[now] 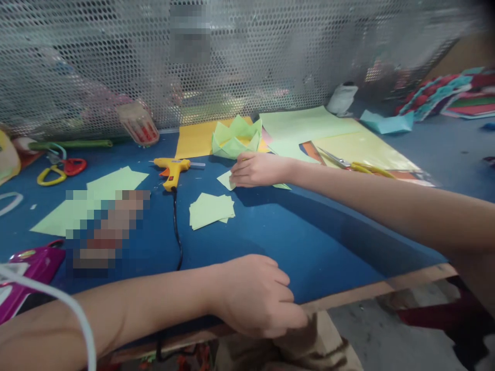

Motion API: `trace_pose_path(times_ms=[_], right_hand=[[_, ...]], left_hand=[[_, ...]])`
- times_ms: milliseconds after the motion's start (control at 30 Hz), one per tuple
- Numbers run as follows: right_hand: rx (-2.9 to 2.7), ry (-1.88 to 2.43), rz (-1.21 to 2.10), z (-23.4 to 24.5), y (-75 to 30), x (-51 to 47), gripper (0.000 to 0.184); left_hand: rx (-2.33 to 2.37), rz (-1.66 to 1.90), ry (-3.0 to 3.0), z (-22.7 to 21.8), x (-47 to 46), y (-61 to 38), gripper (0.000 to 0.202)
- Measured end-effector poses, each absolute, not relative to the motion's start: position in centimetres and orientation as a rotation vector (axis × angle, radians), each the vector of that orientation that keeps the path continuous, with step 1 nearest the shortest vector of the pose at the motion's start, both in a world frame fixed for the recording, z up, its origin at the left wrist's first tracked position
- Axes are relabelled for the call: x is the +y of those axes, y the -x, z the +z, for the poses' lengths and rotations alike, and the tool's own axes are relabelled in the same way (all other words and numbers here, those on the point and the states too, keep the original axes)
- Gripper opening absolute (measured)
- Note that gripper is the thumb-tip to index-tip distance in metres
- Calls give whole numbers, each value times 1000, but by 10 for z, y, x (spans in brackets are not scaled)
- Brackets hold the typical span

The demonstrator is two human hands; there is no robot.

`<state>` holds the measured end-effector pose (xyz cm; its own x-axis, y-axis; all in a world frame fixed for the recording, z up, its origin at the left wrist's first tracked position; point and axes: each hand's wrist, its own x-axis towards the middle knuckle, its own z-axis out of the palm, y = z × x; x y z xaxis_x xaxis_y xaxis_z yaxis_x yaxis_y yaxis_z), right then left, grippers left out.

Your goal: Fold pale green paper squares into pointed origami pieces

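Note:
My right hand (255,170) reaches across the table with its fingers bent together over a small light green paper piece (225,180). Its fingertips hide part of that piece, and another green paper corner (283,186) shows under the wrist. Just behind it stands a green paper crown-like ring with pointed tips (236,141). My left hand (263,296) is curled into a fist at the table's front edge, with nothing showing in it. Between the hands lies a small stack of green paper pieces (211,210). A yellow glue gun (172,170) lies to the left of the ring.
Yellow-handled scissors (371,169) lie on paper sheets at right. More green sheets (119,180), another pair of scissors (58,172) and a purple device (42,268) are at left. The glue gun's black cord (177,232) runs forward. A perforated metal panel (240,56) closes the back.

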<state>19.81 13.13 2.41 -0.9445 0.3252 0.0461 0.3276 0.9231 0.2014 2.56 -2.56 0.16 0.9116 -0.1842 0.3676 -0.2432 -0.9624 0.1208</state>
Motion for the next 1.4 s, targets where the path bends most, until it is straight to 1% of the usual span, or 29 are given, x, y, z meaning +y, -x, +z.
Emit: trace_pose_path(times_ms=[100,233,267,333,400,433,500,533,633,733,867,967,1033,1133,1167,1233,1300,1400], right_hand=[[-3031,591,-422,25,-195,131,45],[-2880,770,-535,46,-195,116,50],[-2818,816,-564,52,-197,108,49],[-2733,808,-581,57,-200,84,41],[-2727,750,-449,51,-203,56,36],[-2737,751,-305,44,-205,41,34],[-2667,798,167,26,-208,17,27],[-2625,829,247,17,-209,9,24],[-2547,871,393,1,-212,0,21],[-2528,872,489,2,-212,5,22],[-2612,853,604,15,-209,20,20],[-2699,838,743,25,-204,32,13],[-2718,846,808,30,-203,37,14],[-2733,848,948,36,-206,34,17],[-2740,852,1098,38,-209,31,18],[-2715,904,1246,41,-214,22,19],[-2690,973,1259,42,-217,15,20],[-2636,1080,1155,39,-218,11,18]], left_hand=[[-330,591,-2914,1,-26,-25,7],[-338,668,-2932,0,-28,-25,11],[-342,690,-2939,0,-28,-25,13],[-353,737,-2955,1,-29,-25,17],[-378,789,-2963,2,-31,-26,21],[-395,813,-2966,3,-33,-27,21],[-426,852,-2973,6,-36,-28,21],[-438,866,-2978,7,-38,-28,21],[-432,874,-3011,12,-43,-28,17],[-313,834,-3117,13,-45,-27,17],[75,738,-3265,10,-49,-26,24],[454,618,-3226,6,-54,-26,36],[571,569,-3205,5,-56,-25,43],[459,630,-3292,5,-58,-25,37],[393,669,-3324,5,-59,-25,35],[324,701,-3359,5,-60,-24,31],[368,675,-3356,4,-61,-24,32],[458,623,-3350,0,-62,-25,37]])
